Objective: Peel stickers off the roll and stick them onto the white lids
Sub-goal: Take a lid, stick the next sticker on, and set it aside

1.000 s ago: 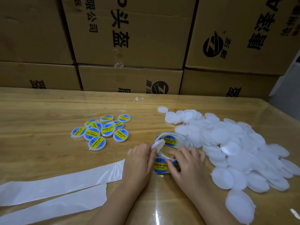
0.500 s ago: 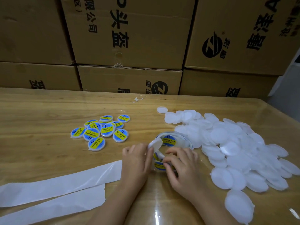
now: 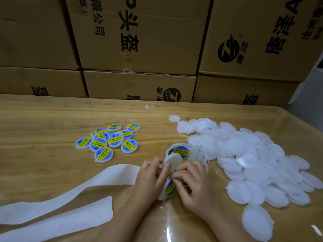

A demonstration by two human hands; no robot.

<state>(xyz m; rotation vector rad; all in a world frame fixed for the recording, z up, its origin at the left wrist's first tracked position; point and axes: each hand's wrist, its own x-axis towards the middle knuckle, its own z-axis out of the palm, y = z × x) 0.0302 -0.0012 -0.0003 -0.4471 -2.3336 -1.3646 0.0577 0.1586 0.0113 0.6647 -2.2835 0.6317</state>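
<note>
My left hand (image 3: pixel 151 179) pinches a plain white lid (image 3: pixel 173 161) upright between thumb and fingers, close to the sticker roll (image 3: pixel 187 151). My right hand (image 3: pixel 193 185) pinches a blue and yellow sticker (image 3: pixel 169 188) at the roll's loose end, just below the lid. The roll lies on the table behind both hands, with one sticker facing up. A large heap of bare white lids (image 3: pixel 248 154) spreads to the right. A cluster of lids with stickers on them (image 3: pixel 108 140) lies to the left.
Two long strips of empty white backing paper (image 3: pixel 70 199) trail across the wooden table (image 3: pixel 43 123) to the lower left. Stacked cardboard boxes (image 3: pixel 139 41) wall off the table's far edge. The table's right edge runs past the lid heap.
The left hand has raised the white lid and tilted it upright. The right hand has pulled the sticker strip nearer and lifted a sticker's edge. The backing strip has arched up.
</note>
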